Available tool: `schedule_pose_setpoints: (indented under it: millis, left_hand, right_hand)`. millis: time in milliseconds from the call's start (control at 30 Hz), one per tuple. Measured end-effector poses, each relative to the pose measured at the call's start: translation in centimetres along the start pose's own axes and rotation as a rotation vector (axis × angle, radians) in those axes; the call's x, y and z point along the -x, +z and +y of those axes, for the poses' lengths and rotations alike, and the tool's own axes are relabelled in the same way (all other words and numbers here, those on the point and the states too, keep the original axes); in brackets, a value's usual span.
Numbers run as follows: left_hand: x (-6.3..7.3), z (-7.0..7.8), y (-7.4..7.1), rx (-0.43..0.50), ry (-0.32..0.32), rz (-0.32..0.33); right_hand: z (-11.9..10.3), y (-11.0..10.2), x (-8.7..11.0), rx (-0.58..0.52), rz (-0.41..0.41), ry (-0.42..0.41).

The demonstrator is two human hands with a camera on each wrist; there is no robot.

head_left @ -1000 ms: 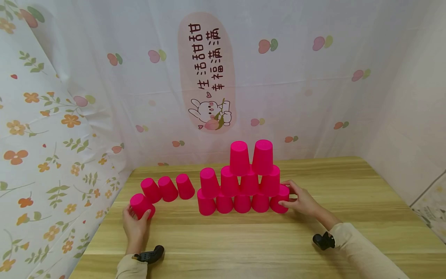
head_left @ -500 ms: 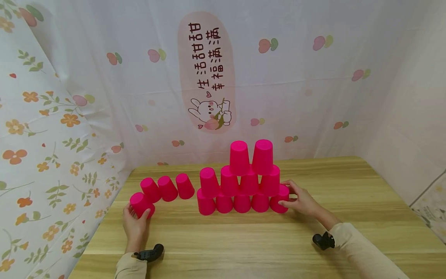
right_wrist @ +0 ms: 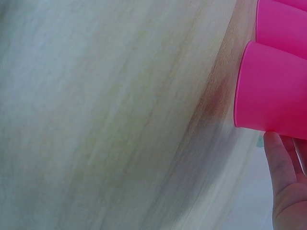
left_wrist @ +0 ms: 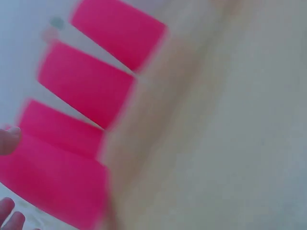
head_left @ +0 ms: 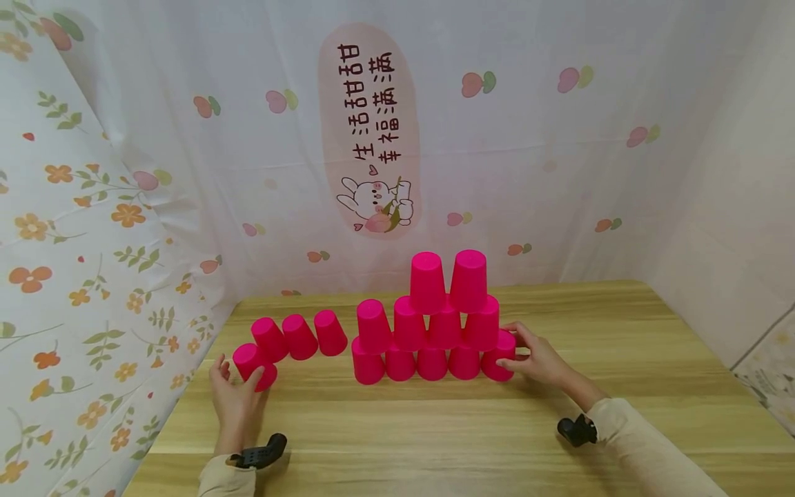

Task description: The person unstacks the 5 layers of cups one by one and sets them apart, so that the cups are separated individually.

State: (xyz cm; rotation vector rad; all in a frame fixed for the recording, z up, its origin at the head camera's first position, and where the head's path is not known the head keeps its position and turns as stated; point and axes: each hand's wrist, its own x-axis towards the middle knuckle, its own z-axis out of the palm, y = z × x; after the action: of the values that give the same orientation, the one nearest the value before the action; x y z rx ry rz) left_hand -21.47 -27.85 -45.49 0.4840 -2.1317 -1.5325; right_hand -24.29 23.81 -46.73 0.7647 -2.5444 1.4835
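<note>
Upside-down pink cups form a stack on the table, with several in the bottom row, several above and two on top. At the right end of the bottom row, my right hand (head_left: 539, 359) holds the end cup (right_wrist: 273, 93), thumb in front and fingers behind. Far left, my left hand (head_left: 232, 399) is spread around a front pink cup (head_left: 253, 366). The thumb (left_wrist: 8, 141) overlaps that cup in the left wrist view, while the other fingers stand off its side.
Behind the front left cup stand three more upside-down pink cups (head_left: 300, 338) in a slanting row. A second-row cup (head_left: 374, 326) sits at the stack's left end. The wooden table (head_left: 422, 435) meets a printed curtain (head_left: 559, 179) at the back.
My left hand has loosened from the front left cup, its fingers spreading away to the left. My right hand and the stack have kept their places.
</note>
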Motion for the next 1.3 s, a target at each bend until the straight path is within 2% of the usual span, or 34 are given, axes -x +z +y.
schedule_pose_setpoints:
  millis: [100,233,600,900,1000,1200,1300]
  left_hand:
    - [-0.1,1.8,-0.2,0.002,0.037,0.016]
    - [0.3,4.6,0.0,0.037,0.093,-0.023]
    - [2.3,10.8,2.6,0.08,0.277,-0.275]
    - [3.9,15.0,6.5,0.163,0.458,-0.429]
    - [4.6,16.5,8.0,0.192,0.478,-0.494]
    - [6.9,20.5,10.3,0.227,0.492,-0.626]
    - [7.4,21.4,11.6,0.227,0.498,-0.677]
  right_hand:
    - [0.1,-0.1,0.1,0.005,-0.002,0.008]
    - [0.2,-0.1,0.1,0.01,-0.006,0.009]
    - [0.3,0.1,0.0,0.001,-0.01,-0.002]
    - [0.1,0.0,0.0,0.025,0.011,-0.012]
    - [-0.7,0.0,0.0,0.041,0.01,-0.013]
    - [-3.2,-0.2,0.1,0.049,-0.006,-0.011]
    - [-3.6,-0.3,0.1,0.052,-0.009,0.009]
